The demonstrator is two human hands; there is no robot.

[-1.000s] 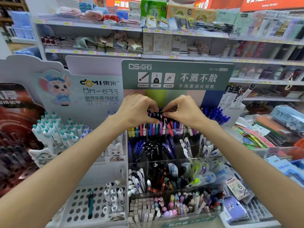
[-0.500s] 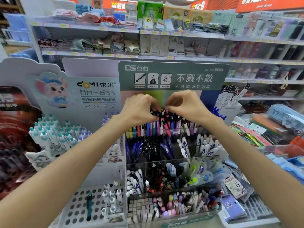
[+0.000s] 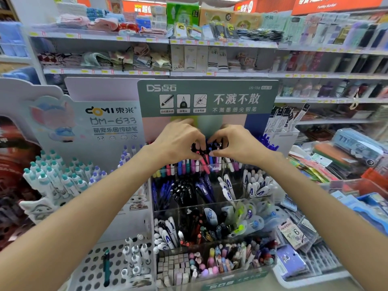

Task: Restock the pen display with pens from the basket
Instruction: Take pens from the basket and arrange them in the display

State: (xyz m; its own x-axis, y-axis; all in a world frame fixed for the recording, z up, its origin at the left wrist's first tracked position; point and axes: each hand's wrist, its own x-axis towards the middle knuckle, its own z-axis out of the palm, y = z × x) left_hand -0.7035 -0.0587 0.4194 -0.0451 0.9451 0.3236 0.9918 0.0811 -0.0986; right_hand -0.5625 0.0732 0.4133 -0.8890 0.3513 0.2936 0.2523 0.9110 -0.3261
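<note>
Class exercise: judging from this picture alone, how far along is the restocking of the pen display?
Done: the clear display already looks well filled on every tier. In hand: the left hand and right hand both grip coloured pens in the top row, apparently seating them. Left: cannot tell, since no basket is in view, so the remaining stock is unknown.
</note>
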